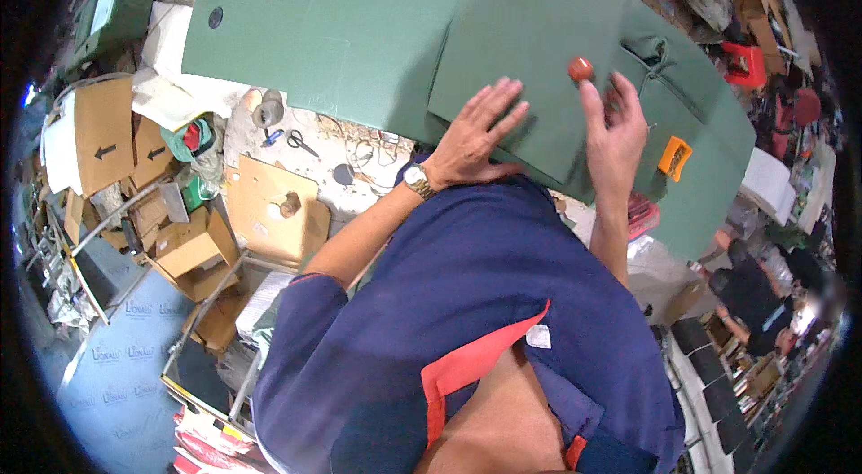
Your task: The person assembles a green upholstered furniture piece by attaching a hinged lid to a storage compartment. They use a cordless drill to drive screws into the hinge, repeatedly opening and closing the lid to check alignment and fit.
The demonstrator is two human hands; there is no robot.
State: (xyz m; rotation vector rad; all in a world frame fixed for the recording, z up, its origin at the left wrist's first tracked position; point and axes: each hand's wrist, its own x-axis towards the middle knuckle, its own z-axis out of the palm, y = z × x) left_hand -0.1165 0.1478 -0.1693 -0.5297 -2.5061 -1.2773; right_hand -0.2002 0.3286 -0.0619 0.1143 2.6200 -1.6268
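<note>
Left hand (471, 135) flat, fingers spread, on green folded cardboard panel (530, 70) at 12 o'clock. Right hand (615, 128) grip open beneath small red-brown ball (580, 68) (contact unclear). Risk: ball rolls off; 1 panel slips.

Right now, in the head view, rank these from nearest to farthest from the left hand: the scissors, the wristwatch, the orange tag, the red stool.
Measured from the left hand, which lies flat on the green board:
1. Wristwatch, on that hand's own wrist.
2. Scissors, off to the left on the pale bench.
3. Orange tag, to the right, beyond the right hand.
4. Red stool, far right and higher.
</note>
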